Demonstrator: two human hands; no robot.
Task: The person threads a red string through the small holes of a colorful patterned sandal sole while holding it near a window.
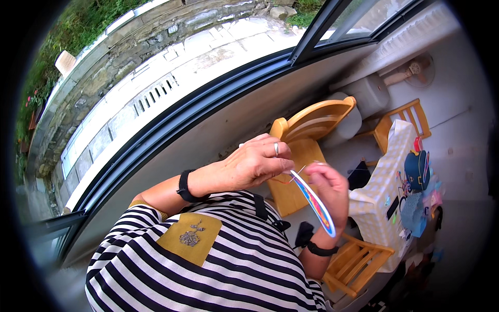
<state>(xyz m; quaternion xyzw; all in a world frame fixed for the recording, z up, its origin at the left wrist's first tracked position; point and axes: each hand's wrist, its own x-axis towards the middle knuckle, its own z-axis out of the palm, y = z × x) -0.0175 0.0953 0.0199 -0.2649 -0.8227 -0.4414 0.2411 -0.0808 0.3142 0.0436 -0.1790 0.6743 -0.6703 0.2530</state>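
Note:
Held out in front of my striped top, a flat, thin piece [313, 202] with a white rim and a blue, red and yellow face shows nearly edge-on. My left hand [260, 160], with a ring on it, pinches its upper end between thumb and fingers. A fine orange-red thread [280, 181] hangs in a loop just below those fingertips. My right hand [332, 190] is close beside the piece, its fingertips drawn together near the upper end. The right fingers are slightly blurred, and what they pinch is too small to make out.
A wooden chair [299, 164] stands just beyond my hands. On the right, a table with a checked cloth [364, 195] carries a dark blue pouch [417, 170], a light blue mesh item [413, 214] and small things. Another wooden chair [356, 262] is nearer. A window frame [208, 106] runs along the left.

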